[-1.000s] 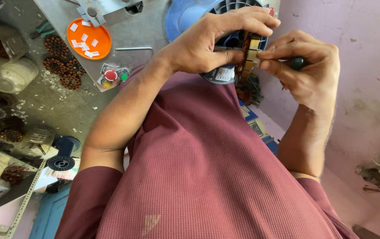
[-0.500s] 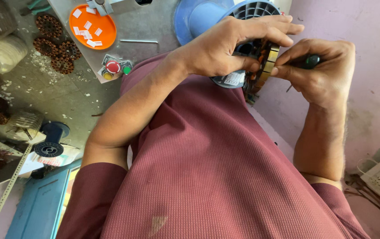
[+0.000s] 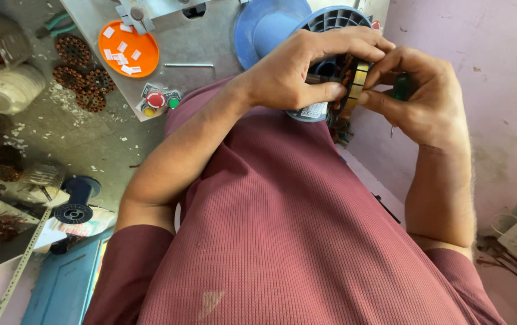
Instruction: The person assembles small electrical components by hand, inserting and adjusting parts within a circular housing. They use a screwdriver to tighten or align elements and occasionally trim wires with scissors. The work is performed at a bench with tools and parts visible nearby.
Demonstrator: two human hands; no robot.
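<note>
I see both hands up against a wound motor core [image 3: 345, 78], held close in front of the maroon shirt [image 3: 294, 241], just below the blue plastic spool [image 3: 276, 24]. My left hand [image 3: 306, 72] is curled around the core, thumb under it and fingers over the top, closed on it. My right hand [image 3: 418, 99] is pinched shut on a green-handled tool [image 3: 400, 87], with its fingertips touching the yellowish strips on the core's side.

Against the frame half a second back, the grip looks the same in both hands; the right fingers have drawn a little closer to the left ones over the core. The view has swung slightly, so the grey bench [image 3: 198, 42] sits higher and the orange dish [image 3: 129, 48] of white paper bits, the red and green push-buttons [image 3: 161, 99] and the brown copper-wound coils [image 3: 84, 78] all show further right. The dark bobbin [image 3: 77, 201] down on the left stays beside the blue cabinet [image 3: 65, 283].
</note>
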